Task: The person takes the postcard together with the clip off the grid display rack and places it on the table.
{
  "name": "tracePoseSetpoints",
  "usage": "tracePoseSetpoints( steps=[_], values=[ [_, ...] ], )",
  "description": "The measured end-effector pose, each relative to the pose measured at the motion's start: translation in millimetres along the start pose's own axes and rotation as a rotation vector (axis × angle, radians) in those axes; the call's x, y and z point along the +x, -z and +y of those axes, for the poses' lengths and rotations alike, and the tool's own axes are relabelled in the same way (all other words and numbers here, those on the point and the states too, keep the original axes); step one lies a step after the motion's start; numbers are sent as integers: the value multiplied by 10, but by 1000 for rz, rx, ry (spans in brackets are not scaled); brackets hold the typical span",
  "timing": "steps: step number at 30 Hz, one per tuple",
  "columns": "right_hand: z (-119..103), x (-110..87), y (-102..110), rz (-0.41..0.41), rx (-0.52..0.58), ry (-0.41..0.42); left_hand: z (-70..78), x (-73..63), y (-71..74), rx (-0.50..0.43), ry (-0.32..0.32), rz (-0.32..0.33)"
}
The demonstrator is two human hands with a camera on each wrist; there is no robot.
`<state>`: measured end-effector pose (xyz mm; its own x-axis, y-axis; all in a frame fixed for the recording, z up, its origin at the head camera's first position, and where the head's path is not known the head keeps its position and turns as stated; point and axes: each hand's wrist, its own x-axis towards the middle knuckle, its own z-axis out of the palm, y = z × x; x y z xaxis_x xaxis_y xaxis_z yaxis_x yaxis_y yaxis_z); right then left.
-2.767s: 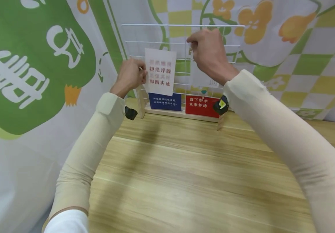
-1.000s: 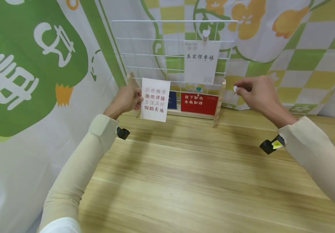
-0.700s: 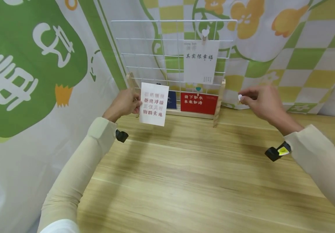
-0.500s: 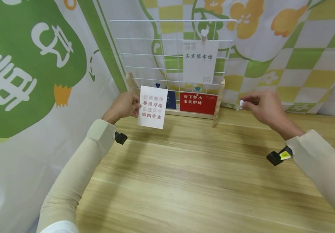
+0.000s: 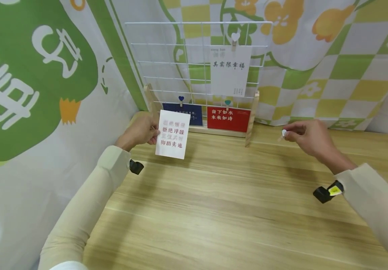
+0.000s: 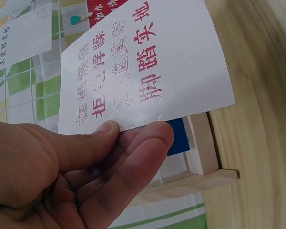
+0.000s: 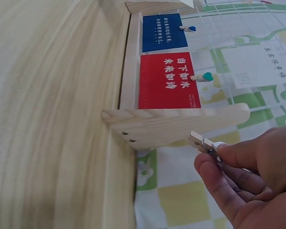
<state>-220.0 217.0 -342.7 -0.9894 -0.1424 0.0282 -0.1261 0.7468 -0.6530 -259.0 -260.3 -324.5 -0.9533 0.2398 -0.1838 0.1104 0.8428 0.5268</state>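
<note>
White card w/ red chars [image 5: 170, 150] in front of wire-&-wood rack [image 5: 253, 116], above table [image 5: 214, 202], partly hiding blue card [image 5: 195, 108] in head view; L hand [image 5: 140, 131] pinches its left edge btwn thumb & fingers; R hand [image 5: 312, 138], right of & apart from rack, pinches sm. wooden clip w/ white heart [image 7: 200, 140]; red card [image 5: 229, 120], under teal-heart clip [image 7: 207, 76], sits beside blue; plain-white card w/ black chars [image 5: 229, 77] hangs above red.

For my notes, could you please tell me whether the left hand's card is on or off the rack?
Off: the left hand pinches the card, unclipped, in front of the rack.
</note>
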Motion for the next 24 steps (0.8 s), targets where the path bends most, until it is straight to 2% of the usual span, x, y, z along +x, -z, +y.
tracePoseSetpoints(
  steps=[9,24],
  values=[
    [231,-98,-103,-78,100,-46,-141,-51,-107,-41,55,-68],
    [522,-270,-245,-189,164,-89,-329,-69,-292,17,96,-155]
  ],
)
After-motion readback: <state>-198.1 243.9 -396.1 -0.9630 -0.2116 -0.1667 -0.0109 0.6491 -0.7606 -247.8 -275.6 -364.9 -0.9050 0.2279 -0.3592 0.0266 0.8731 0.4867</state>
